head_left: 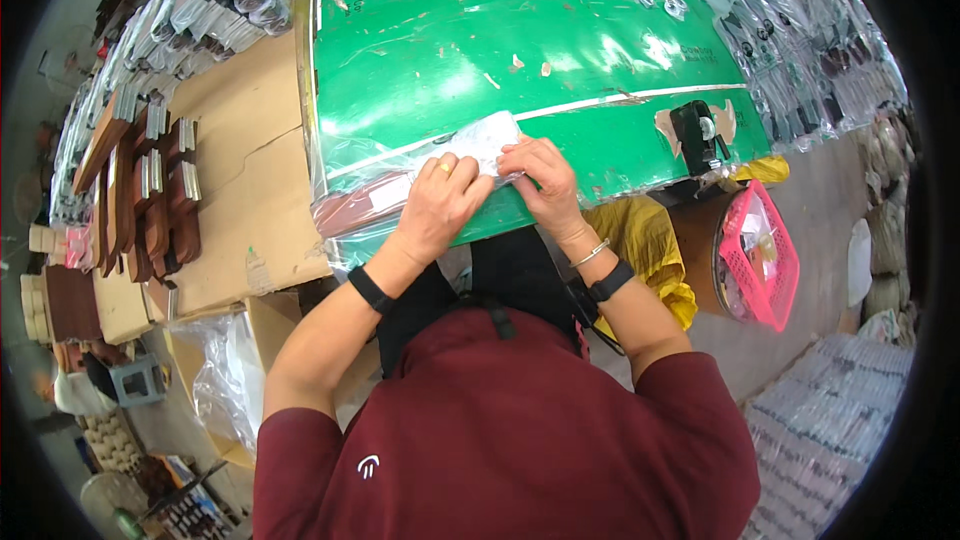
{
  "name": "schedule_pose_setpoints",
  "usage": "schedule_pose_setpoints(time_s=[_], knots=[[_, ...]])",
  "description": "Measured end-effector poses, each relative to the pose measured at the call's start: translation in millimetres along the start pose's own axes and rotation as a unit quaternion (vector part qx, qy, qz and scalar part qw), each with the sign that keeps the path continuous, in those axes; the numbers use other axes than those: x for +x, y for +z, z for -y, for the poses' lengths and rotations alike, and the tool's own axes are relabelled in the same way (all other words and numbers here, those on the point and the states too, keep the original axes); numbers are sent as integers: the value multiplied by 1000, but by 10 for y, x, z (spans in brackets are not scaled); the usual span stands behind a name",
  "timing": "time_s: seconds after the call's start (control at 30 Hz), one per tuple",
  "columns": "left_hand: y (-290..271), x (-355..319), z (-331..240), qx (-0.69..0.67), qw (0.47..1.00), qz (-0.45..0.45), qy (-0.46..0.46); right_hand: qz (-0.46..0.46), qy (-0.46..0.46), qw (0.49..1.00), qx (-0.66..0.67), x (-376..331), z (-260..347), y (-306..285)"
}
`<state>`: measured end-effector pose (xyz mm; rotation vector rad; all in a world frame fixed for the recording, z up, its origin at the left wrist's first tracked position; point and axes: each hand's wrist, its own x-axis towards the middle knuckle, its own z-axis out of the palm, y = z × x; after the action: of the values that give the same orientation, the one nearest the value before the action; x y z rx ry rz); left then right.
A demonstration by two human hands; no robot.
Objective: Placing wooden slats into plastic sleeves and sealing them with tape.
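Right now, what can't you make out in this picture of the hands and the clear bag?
- Head view: what the clear bag holds; glare and both hands cover it.
- Fingertips of the left hand and right hand: curled onto the bag.
- Pink basket contents: too small.
- Wrapped stacks at right: blurred by the rim.

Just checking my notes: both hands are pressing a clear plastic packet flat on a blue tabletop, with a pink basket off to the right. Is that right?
Not quite: the tabletop is green, not blue. The rest stands. The head view shows the left hand and the right hand both pressing the clear plastic packet at the table's near edge, with the pink basket off to the right.
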<state>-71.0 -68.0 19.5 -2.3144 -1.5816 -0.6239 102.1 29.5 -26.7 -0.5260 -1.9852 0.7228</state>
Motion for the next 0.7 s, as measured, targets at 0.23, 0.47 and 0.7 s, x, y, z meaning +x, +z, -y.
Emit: schedule_pose_setpoints(time_s=[0.23,0.47,0.7], knots=[[-99,76,-131,-80,996,31,-27,-2,-46,999,-25,-39,-39,2],[154,194,83,-74,976,94,-184,3,-41,998,-37,-26,22,-15],[-165,403,428,-439,844,268,-153,-2,-32,999,-37,243,597,-286]])
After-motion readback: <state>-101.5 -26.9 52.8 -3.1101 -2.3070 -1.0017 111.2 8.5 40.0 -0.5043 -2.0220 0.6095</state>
